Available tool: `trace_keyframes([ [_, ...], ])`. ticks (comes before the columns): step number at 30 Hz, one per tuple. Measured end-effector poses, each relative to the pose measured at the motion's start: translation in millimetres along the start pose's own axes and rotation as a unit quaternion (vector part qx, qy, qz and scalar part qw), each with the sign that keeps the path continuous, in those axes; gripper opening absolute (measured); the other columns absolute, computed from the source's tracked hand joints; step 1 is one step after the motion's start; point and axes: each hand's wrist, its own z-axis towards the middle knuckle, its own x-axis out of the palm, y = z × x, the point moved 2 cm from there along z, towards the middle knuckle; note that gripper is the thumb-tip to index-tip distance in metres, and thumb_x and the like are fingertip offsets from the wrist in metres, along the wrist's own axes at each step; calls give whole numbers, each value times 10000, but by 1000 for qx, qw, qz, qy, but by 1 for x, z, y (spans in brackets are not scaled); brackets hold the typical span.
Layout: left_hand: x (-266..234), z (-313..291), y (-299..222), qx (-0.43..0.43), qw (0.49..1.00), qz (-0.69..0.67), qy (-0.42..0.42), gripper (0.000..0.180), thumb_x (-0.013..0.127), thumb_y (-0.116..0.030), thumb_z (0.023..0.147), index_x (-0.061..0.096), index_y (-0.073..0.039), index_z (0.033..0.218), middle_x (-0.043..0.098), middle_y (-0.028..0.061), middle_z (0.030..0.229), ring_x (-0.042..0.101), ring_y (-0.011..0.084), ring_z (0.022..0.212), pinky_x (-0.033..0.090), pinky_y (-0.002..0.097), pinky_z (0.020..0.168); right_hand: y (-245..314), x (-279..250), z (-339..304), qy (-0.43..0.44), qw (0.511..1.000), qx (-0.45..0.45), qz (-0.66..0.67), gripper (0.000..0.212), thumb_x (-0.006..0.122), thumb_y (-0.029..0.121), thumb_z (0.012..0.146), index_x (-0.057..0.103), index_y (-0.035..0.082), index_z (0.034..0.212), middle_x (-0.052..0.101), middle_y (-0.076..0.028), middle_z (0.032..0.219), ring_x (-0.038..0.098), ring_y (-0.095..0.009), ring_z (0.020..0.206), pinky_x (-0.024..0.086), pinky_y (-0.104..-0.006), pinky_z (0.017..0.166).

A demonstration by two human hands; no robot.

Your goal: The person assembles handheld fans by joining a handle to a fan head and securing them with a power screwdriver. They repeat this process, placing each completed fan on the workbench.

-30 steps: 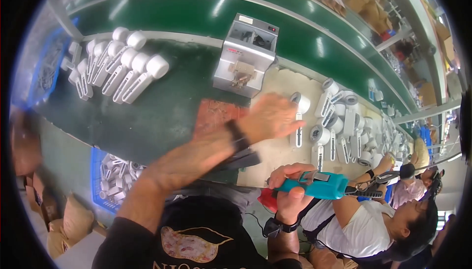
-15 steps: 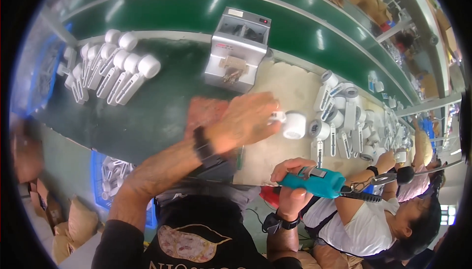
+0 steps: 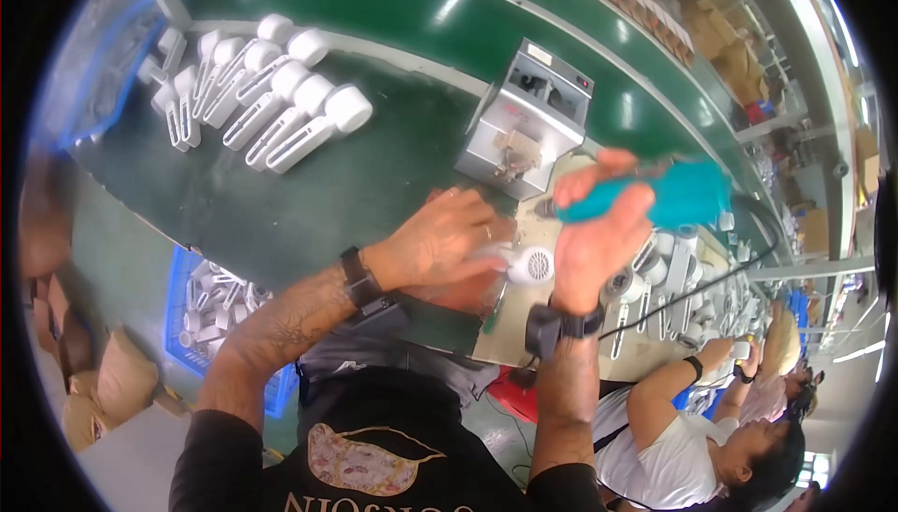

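Note:
My left hand (image 3: 440, 239) is closed around a white plastic housing with a round, grilled head (image 3: 535, 266), holding it over a reddish pad (image 3: 447, 295) on the bench. In my right hand (image 3: 606, 231) is a teal electric screwdriver (image 3: 687, 196), held level and pointing left. Its tip is beside the silver screw feeder (image 3: 524, 119), above and right of the housing. The screwdriver and both hands are slightly blurred. The housing's handle is mostly hidden by my left fingers.
White housings with handles (image 3: 299, 129) lie in rows at the left of the green bench. More are spread at the right (image 3: 655, 278). A blue crate (image 3: 175, 316) of white parts stands below the bench. At the right sits a co-worker in a white shirt (image 3: 678, 447).
My right hand has raised the screwdriver from near the bench's front edge toward the screw feeder. My left hand has turned the housing, so its grilled face shows. The view has shifted.

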Motion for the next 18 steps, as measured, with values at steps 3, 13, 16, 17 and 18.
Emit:
trace_keyframes([
  [3,0,-6,1,23,1000,0,-14,349,758,-363,870,736,-119,1118,633,42,1043,581,237,963,471,378,874,-21,19,28,12,993,-38,-109,499,494,482,1065,578,-9,1095,575,-78,706,571,-193,645,460,-331,595],
  [13,3,-9,2,-13,1000,-20,-11,385,746,-400,831,744,-123,1098,628,29,1104,561,237,1013,465,379,941,-66,16,35,47,991,-33,-124,367,464,333,1084,575,-17,1072,610,-80,723,597,-170,647,471,-307,607],
  [16,7,-7,4,-16,999,-26,-9,370,759,-396,821,749,-134,1082,637,23,1109,565,236,1008,472,377,940,-57,17,31,47,987,-15,-156,357,454,326,1085,568,-13,1071,604,-74,714,596,-172,645,474,-314,600],
  [17,6,-9,6,-20,999,-30,-16,365,764,-405,822,752,-141,1075,644,19,1109,567,234,1004,477,376,933,-55,20,28,58,984,-3,-168,353,447,320,1086,565,-12,1078,600,-71,709,593,-174,642,476,-319,596],
  [18,6,-9,6,-16,999,-38,-13,365,764,-405,822,752,-141,1075,644,19,1109,567,234,1004,477,376,933,-48,21,23,52,983,-2,-175,353,447,320,1086,565,-12,1078,600,-71,709,593,-174,642,476,-319,596],
])
